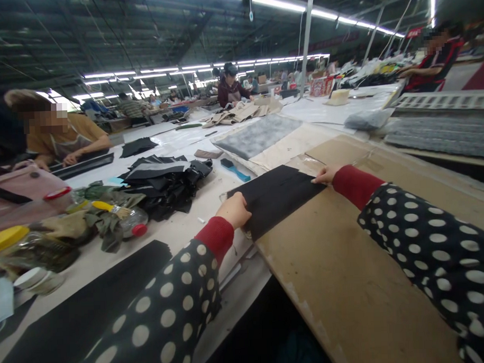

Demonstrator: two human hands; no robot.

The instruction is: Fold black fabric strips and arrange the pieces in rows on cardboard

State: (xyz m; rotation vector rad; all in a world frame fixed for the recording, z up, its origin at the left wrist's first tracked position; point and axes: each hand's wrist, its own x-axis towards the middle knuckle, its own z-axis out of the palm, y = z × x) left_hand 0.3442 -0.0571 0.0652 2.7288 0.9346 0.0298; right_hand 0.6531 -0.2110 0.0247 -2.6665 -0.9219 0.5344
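Observation:
A flat black fabric piece point(280, 196) lies across the far end of a brown board point(328, 268). My left hand point(235, 209) is closed on the left edge of the piece, with the fingertips partly hidden. At its right corner, my right hand point(325, 176) pinches the piece between thumb and fingers. A blue-handled brush point(236, 170) rests on the table just beyond the fabric. Another large black piece point(95, 298) lies at the lower left, partly under my left sleeve.
Black cut pieces point(162, 179) are heaped at left, near a yellow-lidded jar point(14, 247) and a red-capped bottle point(137, 225). A grey padded sheet point(260, 136) lies beyond the board. A co-worker point(65, 129) works at the left; others sit farther back.

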